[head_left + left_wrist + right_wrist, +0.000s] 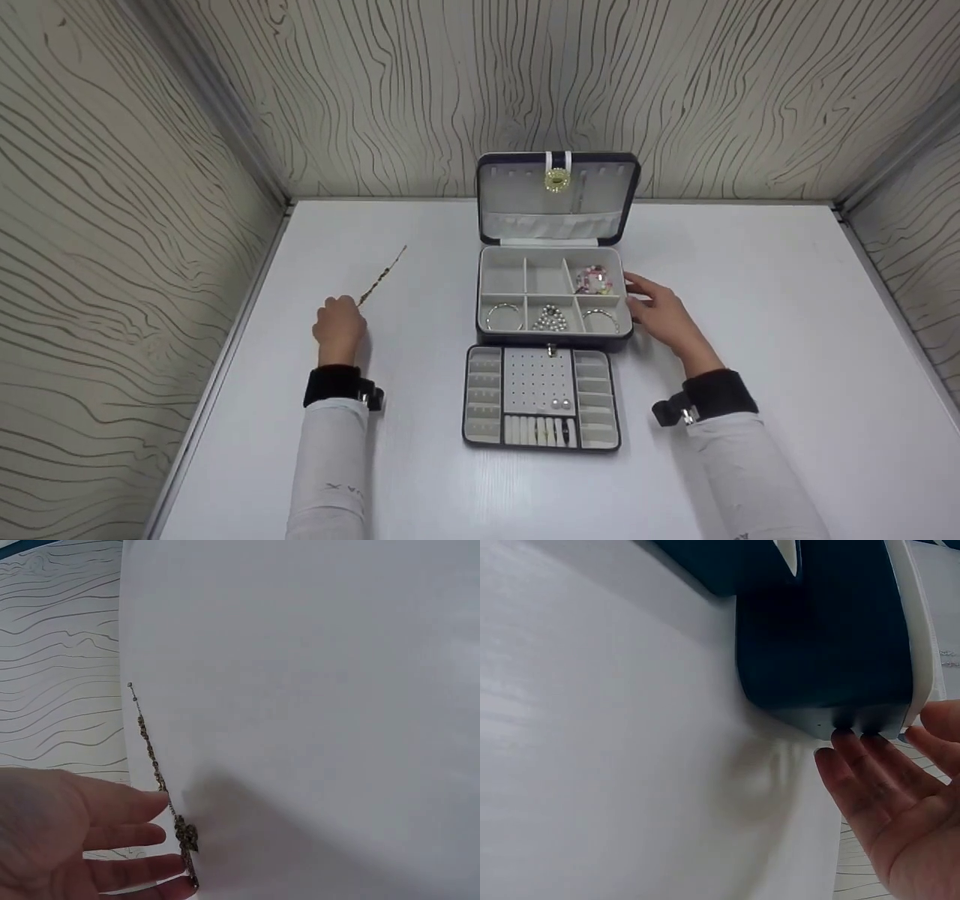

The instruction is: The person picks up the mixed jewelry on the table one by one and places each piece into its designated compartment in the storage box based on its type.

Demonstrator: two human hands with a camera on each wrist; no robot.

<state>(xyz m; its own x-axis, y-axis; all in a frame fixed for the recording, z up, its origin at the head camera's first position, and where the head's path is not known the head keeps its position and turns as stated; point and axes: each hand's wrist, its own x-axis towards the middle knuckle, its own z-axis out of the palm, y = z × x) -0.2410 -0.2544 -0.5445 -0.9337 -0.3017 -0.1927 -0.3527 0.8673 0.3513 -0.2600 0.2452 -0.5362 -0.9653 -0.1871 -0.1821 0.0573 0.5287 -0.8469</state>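
Note:
On the left of the table lies a thin chain (382,276) with dark gold beads, bunched near one end in the left wrist view. My left hand (340,324) is at its near end, thumb and fingertips (154,804) touching or just beside it, gaps showing between them. A dark blue jewellery box (553,292) stands with its lid raised. Against its right side rests my right hand (664,311), fingers (855,765) only slightly bent. The box holds a colourful beaded bracelet (594,280), a heap of pearls (550,318) and two bracelets in separate compartments.
In front of the box lies a lift-out tray (540,397) with two pearl earrings (561,403) and several rings (551,432) in its slots. The lid (556,195) carries a gold clasp. Wood-patterned panels border the white table (420,480) at the back and sides.

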